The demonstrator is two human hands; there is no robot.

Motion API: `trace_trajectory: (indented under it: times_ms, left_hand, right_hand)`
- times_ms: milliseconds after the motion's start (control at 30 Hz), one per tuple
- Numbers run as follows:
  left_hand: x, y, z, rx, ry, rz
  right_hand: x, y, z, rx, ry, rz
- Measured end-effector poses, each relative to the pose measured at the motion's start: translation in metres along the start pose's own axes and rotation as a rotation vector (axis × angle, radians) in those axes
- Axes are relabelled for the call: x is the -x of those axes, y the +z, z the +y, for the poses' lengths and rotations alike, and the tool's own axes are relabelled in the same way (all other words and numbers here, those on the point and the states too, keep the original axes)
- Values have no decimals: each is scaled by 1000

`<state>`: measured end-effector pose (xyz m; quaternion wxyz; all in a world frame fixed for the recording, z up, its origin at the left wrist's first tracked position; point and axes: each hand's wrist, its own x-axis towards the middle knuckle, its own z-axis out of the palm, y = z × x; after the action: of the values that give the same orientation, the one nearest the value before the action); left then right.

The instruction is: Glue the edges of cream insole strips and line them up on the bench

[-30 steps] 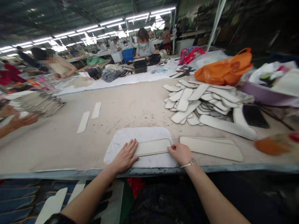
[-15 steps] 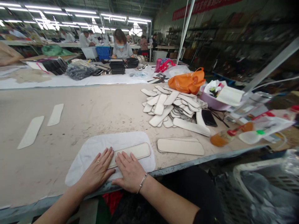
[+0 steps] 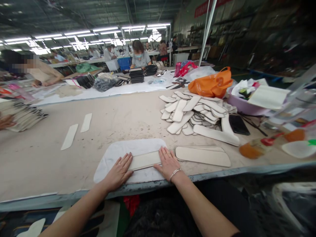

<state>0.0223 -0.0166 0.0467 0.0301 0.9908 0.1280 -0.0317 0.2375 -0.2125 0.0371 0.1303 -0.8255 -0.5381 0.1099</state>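
A long cream strip (image 3: 145,159) with a dark edge lies flat on a white cloth (image 3: 108,154) near the table's front edge. My left hand (image 3: 120,171) rests on the strip's left end, fingers stretched out, a ring on one finger. Over its right end lies my right hand (image 3: 168,163), also flat, with a bracelet at the wrist. Both ends of the strip are hidden under the hands. Just right of the cloth is a small stack of similar strips (image 3: 202,156).
Behind that stack spreads a heap of cream strips (image 3: 182,112), with an orange bag (image 3: 209,84), a black phone (image 3: 239,125) and a bottle (image 3: 256,148) nearby. Two pale pieces (image 3: 69,136) lie at left. A co-worker's hand (image 3: 6,121) touches layered pieces (image 3: 22,113) at far left.
My right hand has slid right along the strip to its far end, away from my left hand. The camera view has turned left, bringing another person and the layered pieces into sight.
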Motion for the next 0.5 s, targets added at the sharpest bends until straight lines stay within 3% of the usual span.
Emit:
trace_trajectory:
  times_ms: [267,367,500]
  left_hand:
    - [-28,-28,9,157,-214,-16]
    - [-40,-45,17,183,-332,-90]
    - [-41,-65,27,358,-336,-173]
  right_hand:
    - [11,-6,8,-190,-9,167]
    - [14,-7,11,-312,46,243]
    - [14,-13,10,-493,135,362]
